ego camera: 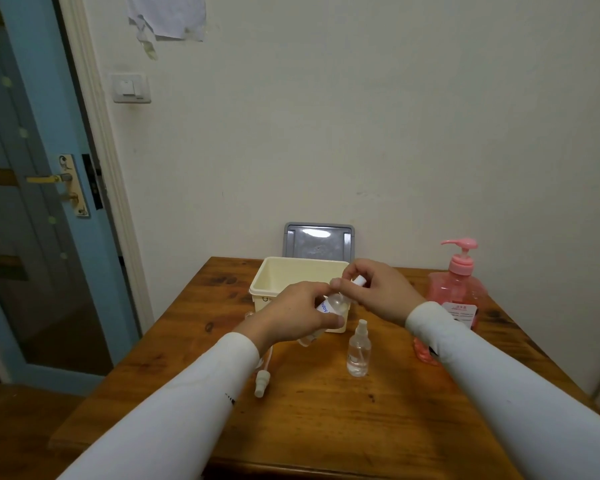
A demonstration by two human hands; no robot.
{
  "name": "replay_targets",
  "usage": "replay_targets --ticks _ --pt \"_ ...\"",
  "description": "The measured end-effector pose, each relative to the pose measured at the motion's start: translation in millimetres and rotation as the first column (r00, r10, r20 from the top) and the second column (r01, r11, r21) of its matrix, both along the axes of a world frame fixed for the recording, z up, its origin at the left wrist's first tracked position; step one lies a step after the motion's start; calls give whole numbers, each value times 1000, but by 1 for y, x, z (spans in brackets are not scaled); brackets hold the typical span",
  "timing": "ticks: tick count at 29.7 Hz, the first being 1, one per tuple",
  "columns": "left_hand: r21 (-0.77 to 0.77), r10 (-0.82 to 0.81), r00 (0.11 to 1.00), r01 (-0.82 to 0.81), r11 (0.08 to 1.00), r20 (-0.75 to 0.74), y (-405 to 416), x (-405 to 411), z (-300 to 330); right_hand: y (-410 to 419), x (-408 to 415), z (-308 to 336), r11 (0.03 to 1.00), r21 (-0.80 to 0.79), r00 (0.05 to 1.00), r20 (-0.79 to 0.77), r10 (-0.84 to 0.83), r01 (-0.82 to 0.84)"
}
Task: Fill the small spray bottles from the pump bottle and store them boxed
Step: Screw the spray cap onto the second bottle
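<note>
My left hand [293, 315] grips a small clear spray bottle [331, 304] with a white label, tilted over the front of the cream box [260, 284]. My right hand [378, 289] pinches that bottle's white spray cap [358, 280] at its top. A second small clear spray bottle [359, 351] stands upright with its cap on, in front of the box. A loose white spray head with its tube [262, 382] lies on the table by my left sleeve. The pink pump bottle [456, 285] stands at the right.
The box's grey lid [317, 239] leans on the wall behind the box. A small clear object [248, 314] peeks out left of the box. Something pink [423, 353] lies under my right sleeve. The wooden table [326, 410] ends near a blue door [32, 202] at left.
</note>
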State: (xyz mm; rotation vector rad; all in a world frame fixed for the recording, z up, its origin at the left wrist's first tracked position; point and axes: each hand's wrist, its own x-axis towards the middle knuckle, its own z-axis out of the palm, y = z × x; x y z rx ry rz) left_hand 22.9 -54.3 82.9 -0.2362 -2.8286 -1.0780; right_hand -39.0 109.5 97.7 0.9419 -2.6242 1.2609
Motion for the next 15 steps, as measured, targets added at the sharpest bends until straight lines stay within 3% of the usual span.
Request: replay_targets --ticks 3,10,15 --pt "13 0 1000 0 1000 1 0 1 1 -2 2 0 999 -16 998 -44 -35 34" --pt "-5 25 1000 -25 1000 5 -6 0 2 9 -2 6 989 -23 970 196 146 -145" --pt "1 16 1000 -16 1000 5 -3 1 0 7 -2 2 997 36 984 166 63 -70"
